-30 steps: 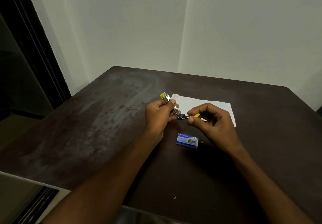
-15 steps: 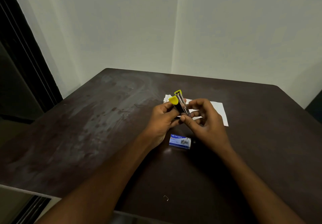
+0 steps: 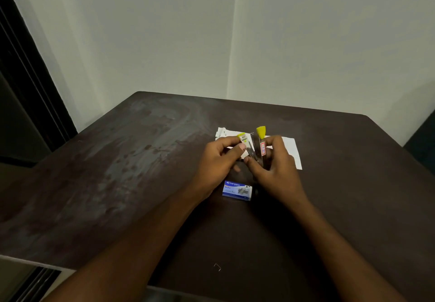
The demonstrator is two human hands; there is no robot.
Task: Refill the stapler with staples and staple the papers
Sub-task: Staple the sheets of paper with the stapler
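Observation:
A small black stapler with yellow ends is held above the table, swung apart into two arms. My left hand pinches the metal staple channel with its yellow tip. My right hand grips the black top arm, whose yellow end points up. White papers lie flat on the table behind both hands, partly hidden by them. A blue and white staple box lies on the table just below my hands.
The dark brown table stands in a wall corner. A single loose staple lies near the front edge. A dark door frame stands to the left.
The stapler was closed up between my hands half a second ago; its two arms are spread apart now, one in each hand. The camera view has shifted slightly.

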